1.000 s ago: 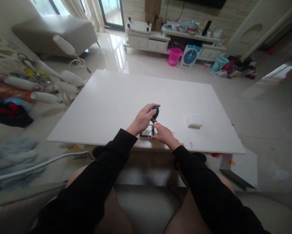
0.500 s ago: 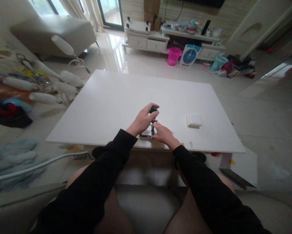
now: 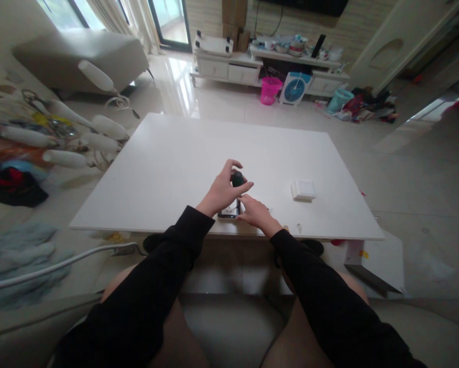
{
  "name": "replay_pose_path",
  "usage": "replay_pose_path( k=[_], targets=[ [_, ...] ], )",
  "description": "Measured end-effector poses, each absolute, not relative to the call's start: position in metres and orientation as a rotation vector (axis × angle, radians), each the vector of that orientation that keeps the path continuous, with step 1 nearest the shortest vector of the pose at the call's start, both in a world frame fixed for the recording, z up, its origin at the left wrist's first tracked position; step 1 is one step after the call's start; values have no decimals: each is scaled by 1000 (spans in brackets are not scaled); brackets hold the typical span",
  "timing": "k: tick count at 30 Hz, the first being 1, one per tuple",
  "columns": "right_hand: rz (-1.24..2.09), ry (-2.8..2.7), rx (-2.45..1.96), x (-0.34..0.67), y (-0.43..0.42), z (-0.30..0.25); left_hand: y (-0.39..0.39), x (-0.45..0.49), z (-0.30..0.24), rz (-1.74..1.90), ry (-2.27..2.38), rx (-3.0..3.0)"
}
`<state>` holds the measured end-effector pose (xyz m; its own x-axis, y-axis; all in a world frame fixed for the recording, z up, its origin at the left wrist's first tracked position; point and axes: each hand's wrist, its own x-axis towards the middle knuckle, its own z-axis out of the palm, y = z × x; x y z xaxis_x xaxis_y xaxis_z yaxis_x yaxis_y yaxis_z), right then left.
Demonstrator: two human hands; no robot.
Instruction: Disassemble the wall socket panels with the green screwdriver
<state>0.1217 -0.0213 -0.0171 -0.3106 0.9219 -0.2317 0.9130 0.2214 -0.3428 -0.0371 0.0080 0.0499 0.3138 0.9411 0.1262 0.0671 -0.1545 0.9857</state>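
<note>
Pinching one socket panel (image 3: 228,210) by its right side with our right hand (image 3: 257,212), near the front of one tabletop (image 3: 168,168), we spread our left hand (image 3: 222,190) fingers around one dark green handle (image 3: 237,179); whether they grip, we cannot tell.

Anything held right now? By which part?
Left hand: fingers curl around a dark green handle; firm grip or loose, can't tell. Right hand: at the right edge of the socket panel; grip unclear.
</note>
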Motion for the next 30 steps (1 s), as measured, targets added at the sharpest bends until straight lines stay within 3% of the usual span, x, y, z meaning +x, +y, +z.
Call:
replay_pose_path(
  k=[23, 30],
  targets=[
    [677, -2427, -1818, 121, -22, -15, 10, -35, 47, 1015, 880, 1490],
    [686, -2415, -1821, 121, -22, -16, 10, -36, 45, 1094, 1038, 1634]
  ],
)
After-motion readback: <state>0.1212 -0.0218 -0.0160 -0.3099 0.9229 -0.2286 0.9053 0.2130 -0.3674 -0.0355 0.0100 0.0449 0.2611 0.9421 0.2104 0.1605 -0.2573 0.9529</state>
